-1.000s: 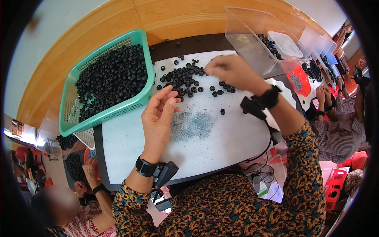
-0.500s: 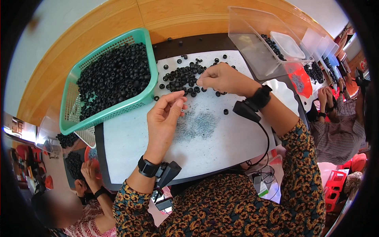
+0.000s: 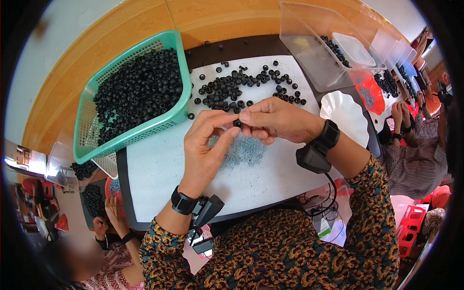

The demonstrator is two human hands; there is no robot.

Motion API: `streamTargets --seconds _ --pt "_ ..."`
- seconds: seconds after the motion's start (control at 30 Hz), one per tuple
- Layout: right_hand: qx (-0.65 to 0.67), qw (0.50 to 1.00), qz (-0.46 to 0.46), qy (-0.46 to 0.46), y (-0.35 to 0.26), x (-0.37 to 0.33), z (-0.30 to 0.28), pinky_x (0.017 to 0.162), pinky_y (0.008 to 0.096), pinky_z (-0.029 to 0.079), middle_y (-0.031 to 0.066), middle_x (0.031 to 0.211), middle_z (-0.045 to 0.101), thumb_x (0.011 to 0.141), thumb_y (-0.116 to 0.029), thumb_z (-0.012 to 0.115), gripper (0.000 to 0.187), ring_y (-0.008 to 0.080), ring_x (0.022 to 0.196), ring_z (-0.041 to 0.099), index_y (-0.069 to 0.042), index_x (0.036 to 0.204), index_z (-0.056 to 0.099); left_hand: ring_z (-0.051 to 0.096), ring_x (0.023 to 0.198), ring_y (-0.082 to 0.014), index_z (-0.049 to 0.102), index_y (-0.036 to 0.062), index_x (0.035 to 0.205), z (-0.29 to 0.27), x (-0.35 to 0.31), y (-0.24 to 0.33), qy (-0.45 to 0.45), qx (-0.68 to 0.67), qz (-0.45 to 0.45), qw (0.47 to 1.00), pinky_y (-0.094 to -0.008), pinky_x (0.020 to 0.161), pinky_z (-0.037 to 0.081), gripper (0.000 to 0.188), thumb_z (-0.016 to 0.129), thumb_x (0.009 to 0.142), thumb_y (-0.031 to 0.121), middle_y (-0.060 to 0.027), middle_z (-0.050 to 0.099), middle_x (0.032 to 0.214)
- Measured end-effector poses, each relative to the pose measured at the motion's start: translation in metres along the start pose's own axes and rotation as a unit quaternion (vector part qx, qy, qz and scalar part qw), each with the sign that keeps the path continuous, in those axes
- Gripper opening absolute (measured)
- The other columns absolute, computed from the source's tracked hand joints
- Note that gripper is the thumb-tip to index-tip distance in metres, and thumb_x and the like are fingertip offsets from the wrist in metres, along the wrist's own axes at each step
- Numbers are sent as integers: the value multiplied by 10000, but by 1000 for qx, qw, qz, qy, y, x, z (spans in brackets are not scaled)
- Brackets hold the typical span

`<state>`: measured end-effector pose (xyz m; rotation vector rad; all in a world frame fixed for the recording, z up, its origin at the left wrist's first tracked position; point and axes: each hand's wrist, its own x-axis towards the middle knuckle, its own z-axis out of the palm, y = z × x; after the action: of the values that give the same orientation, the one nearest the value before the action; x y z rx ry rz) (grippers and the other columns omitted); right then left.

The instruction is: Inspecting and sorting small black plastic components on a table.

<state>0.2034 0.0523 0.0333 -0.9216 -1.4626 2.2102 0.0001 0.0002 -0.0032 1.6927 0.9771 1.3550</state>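
In front of my chest, above the white sheet [image 3: 159,183], my two hands meet at the fingertips. A small black ring-shaped piece [image 3: 237,123] with a hole in it sits between them. My left hand [image 3: 205,137] pinches it between thumb and index finger. My right hand [image 3: 278,120] is closed, its thumb and index tips against the same piece and its other fingers curled. Just beyond my fingers, many similar black pieces [image 3: 222,89] lie loose on the sheet. Below the hands is a scatter of tiny bluish-grey bits [image 3: 244,152].
A green basket [image 3: 183,72] full of black pieces stands at the left. At the right are a clear plastic bin [image 3: 309,63], a white scalloped dish [image 3: 343,113] and a red tray [image 3: 369,99]. Co-workers' hands [image 3: 115,212] work at lower left and far right.
My right hand has drawn back from the loose pile toward me and met my left hand. A black piece now shows between the fingertips. The white dish is less covered.
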Motion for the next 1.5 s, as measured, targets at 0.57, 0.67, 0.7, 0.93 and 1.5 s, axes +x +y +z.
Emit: streamTargets --seconds 0.57,0.67,0.7,0.93,1.5 --pt "-381 900 -164 136 -19 16 -3 519 232 431 21 702 626 960 -332 569 375 75 571 534 4 824 665 632 915 -139 577 -8 1055 -3 4 0 84 -113 -42 989 -245 778 510 184 646 885 -9 -95 637 1042" --pt "-435 858 -220 161 -3 17 -15 598 278 471 58 727 645 892 -199 643 205 114 642 579 2 857 667 648 853 -144 573 -7 1049 -3 4 -1 94 -114 -67 987 -249 749 522 169 642 895 11 -99 655 984" --pt "-464 844 -221 154 0 18 -16 626 297 482 75 743 650 866 -158 659 151 139 666 600 -7 864 669 655 822 -146 572 -7 1046 -4 4 -1 101 -113 -80 985 -252 735 529 163 640 901 21 -101 664 954" --pt "-596 753 -246 132 26 26 -17 666 385 504 113 837 627 814 -102 639 83 307 747 636 -54 874 673 653 807 -144 598 -12 1060 -4 6 -3 123 -117 -99 981 -253 731 532 159 630 914 45 -95 663 931" --pt "-251 931 -227 137 -4 1 6 642 197 464 10 853 646 900 -77 651 137 48 752 581 16 995 618 661 872 -160 595 -22 1163 -2 3 2 27 -187 -179 966 -283 805 543 245 595 926 41 -105 666 996"
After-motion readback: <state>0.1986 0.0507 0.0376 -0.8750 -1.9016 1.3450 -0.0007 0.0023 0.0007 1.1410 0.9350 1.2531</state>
